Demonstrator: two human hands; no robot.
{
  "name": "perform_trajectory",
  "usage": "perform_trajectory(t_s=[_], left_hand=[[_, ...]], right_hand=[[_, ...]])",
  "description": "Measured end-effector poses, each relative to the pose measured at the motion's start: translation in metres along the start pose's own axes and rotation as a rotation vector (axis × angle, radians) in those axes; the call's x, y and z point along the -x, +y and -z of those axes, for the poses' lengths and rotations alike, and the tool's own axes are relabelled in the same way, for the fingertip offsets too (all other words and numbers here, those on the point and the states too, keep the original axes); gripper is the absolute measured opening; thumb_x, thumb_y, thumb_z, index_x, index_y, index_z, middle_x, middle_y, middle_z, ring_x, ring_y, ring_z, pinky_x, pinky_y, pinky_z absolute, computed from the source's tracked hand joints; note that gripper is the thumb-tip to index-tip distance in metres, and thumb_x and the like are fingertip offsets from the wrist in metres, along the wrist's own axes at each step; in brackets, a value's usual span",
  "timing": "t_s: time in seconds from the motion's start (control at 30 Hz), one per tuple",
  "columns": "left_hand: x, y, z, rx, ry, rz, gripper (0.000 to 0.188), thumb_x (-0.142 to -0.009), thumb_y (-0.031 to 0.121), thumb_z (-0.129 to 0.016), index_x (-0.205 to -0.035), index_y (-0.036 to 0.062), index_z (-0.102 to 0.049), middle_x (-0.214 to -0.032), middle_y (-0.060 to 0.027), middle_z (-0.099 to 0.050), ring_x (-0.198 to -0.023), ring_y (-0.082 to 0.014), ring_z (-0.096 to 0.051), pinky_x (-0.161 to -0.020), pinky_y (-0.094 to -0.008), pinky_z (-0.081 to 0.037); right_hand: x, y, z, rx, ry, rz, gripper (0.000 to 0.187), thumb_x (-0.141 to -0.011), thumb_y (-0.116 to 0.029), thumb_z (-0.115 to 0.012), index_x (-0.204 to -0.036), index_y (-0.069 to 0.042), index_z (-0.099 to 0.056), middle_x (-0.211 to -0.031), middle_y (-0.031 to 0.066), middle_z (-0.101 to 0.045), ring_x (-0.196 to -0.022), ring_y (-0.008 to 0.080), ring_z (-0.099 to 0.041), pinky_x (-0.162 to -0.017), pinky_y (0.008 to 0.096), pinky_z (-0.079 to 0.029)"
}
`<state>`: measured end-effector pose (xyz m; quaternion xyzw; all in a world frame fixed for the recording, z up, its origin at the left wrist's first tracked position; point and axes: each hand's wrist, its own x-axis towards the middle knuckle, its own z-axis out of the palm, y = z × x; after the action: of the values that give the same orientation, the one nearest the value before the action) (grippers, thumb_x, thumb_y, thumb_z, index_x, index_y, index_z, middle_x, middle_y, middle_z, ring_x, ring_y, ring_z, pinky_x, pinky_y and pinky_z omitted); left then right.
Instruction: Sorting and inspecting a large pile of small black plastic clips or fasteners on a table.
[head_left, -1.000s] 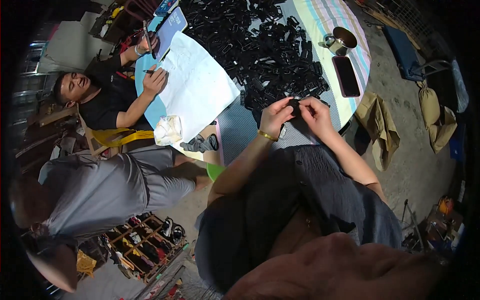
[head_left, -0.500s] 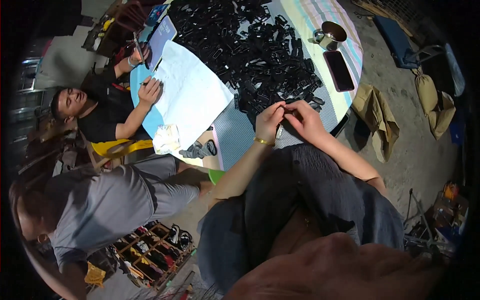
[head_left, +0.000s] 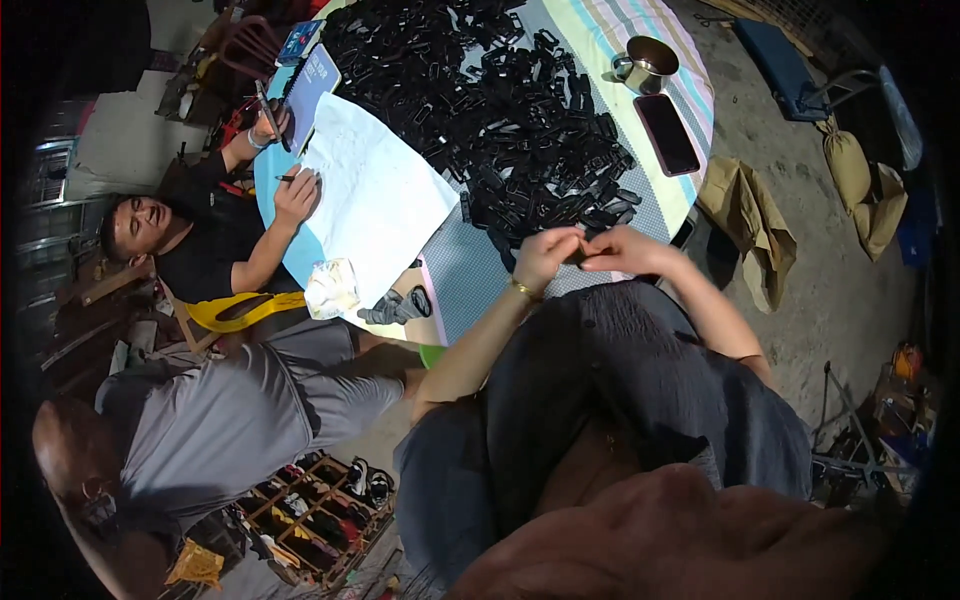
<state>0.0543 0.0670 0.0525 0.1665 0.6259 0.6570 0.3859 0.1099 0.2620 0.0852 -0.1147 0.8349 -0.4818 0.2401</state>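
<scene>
My left hand (head_left: 546, 258), with a gold band at the wrist, is closed in a pinch at the near edge of the table. Facing it, my right hand (head_left: 632, 250) is closed too, its fingertips meeting those of the left. Whatever lies between the fingers is too small and dark to make out. Just beyond both hands spreads a large heap of small black plastic pieces (head_left: 500, 120), several of them shaped like buckle frames. The heap lies on a grey patterned mat (head_left: 470, 285).
A metal mug (head_left: 648, 66) and a dark-screened phone (head_left: 666, 135) sit at the right. Left of the heap lie a white sheet (head_left: 375, 190), a notebook (head_left: 313, 90) and a crumpled packet (head_left: 331, 288). One person (head_left: 215, 235) holds a pen; another in grey (head_left: 230, 410) is nearby.
My hands have moved slightly down toward me, and the right hand has turned flatter, its fingers pointing left. The person in grey has shifted; the view has tilted a little.
</scene>
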Motion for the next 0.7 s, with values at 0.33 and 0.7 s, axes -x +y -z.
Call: perform_trajectory(t_s=[0.33, 0.7], left_hand=[[-0.018, -0.026, -0.028, -1.031, -0.149, -0.232, 0.028, -0.071, 0.017, -0.064, -0.095, 0.0031, -0.06, -0.088, -0.0167, -0.059, -0.084, -0.0347, -0.056, -0.072, -0.0405, -0.046], [-0.075, -0.01, -0.049, -1.215, -0.071, -0.777, 0.016, -0.069, 0.016, -0.065, -0.081, 0.0061, -0.059, -0.083, -0.0077, -0.053, -0.084, -0.0262, -0.048, -0.072, -0.0344, -0.043]], right_hand=[[-0.021, 0.076, 0.052, 0.698, 0.819, 0.089, 0.021, -0.071, -0.007, -0.056, -0.091, -0.007, -0.064, -0.088, 0.0102, -0.058, -0.085, 0.0267, -0.055, -0.071, 0.0353, -0.046], [-0.002, 0.097, 0.051, 0.0, 1.002, -0.091, 0.019, -0.083, -0.017, -0.056, -0.093, -0.001, -0.06, -0.079, 0.0094, -0.061, -0.065, 0.0181, -0.057, -0.061, 0.0288, -0.045]])
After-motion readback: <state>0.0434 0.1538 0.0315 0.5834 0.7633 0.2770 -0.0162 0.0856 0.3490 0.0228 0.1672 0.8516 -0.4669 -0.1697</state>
